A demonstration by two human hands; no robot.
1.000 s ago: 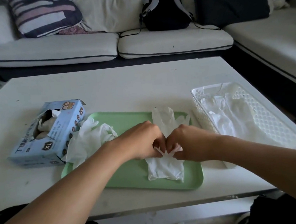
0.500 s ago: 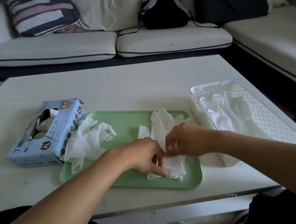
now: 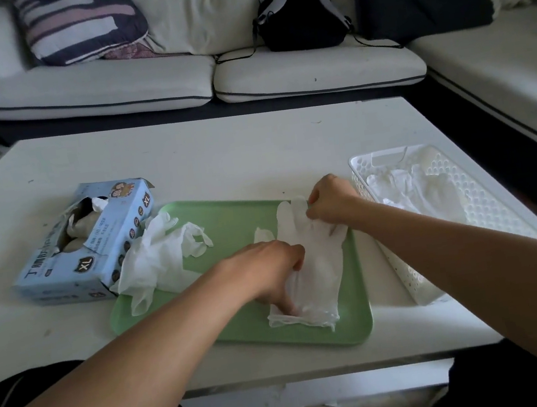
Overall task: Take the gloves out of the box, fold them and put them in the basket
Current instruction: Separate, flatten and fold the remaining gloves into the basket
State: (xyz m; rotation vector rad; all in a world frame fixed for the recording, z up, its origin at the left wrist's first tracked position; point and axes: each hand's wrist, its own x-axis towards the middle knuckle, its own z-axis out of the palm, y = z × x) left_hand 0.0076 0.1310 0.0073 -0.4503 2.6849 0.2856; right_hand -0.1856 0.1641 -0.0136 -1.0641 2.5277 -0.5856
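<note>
A white glove (image 3: 316,265) lies stretched out lengthwise on the green tray (image 3: 228,222). My left hand (image 3: 272,271) presses on its cuff end near the tray's front, thumb down on the glove. My right hand (image 3: 330,200) pinches the glove's fingers at the tray's far right edge. A second, crumpled white glove (image 3: 155,262) lies over the tray's left edge, against the blue glove box (image 3: 84,241), whose torn top shows more gloves. The white perforated basket (image 3: 476,210) at the right holds several white gloves.
All of this sits on a white low table (image 3: 213,156), with a white sofa (image 3: 148,82) behind it carrying cushions and a black backpack (image 3: 300,11). Dark floor runs along the table's right side.
My hands were together at the glove's middle; now the right hand has drawn the glove's fingers away from me while the left moved down to the cuff. The glove lies longer and flatter.
</note>
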